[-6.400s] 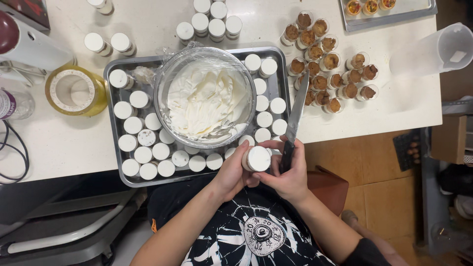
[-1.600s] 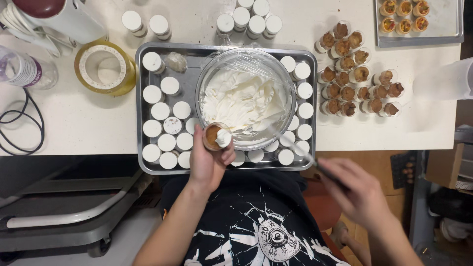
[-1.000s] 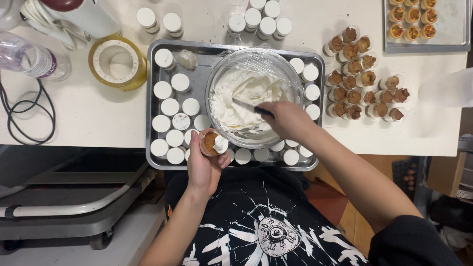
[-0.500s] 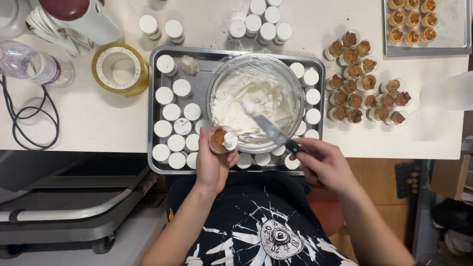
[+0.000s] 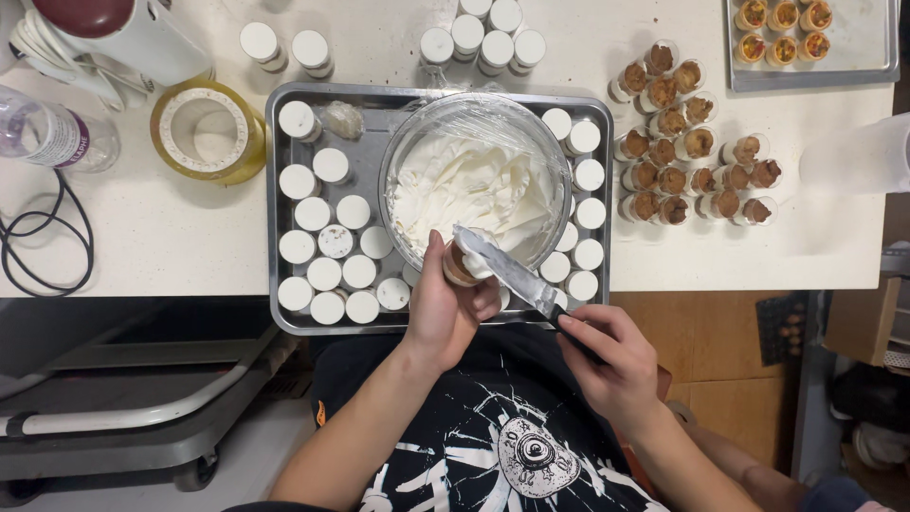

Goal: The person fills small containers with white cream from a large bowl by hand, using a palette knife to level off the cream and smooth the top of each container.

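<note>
Left hand point(image 5: 444, 308) grips a small clear cup point(image 5: 462, 265) with a brown filling, fingers wrapped round its side, held just over the near rim of the metal tray point(image 5: 284, 322), right in front of the glass bowl point(image 5: 417, 123). Right hand point(image 5: 607, 356) is clenched on the dark handle of a palette knife point(image 5: 507, 270); the blade runs up-left and its tip lies across the cup mouth with a dab of white cream point(image 5: 474, 185) on it.

To do the step well, as I judge it: keep the cup upright and steady, lay the blade flat on the rim, draw it across in one pass so the top comes level, and let the excess fall back toward the bowl, not onto the tray. Wrist low, light pressure, or the soft filling gets dragged out.

Around: white-topped cups point(image 5: 327, 246) fill the left side of the tray in rows, more run down its right edge point(image 5: 583, 175) close to the bowl. Untopped brown-filled cups point(image 5: 687, 152) are clustered right of the tray on the white counter point(image 5: 142, 237). Another group of white-topped cups point(image 5: 483, 38) is at the far side. Second tray point(image 5: 853, 66) far right with a few orange-topped cups. Yellow tape roll point(image 5: 204, 133) left of the tray, plastic bottle point(image 5: 52, 137) and black cable point(image 5: 43, 237) far left.

In the way: bowl rim sits touching-close to the cup, and finished cups crowd both sides, so a wide knife swing could smear them.
</note>
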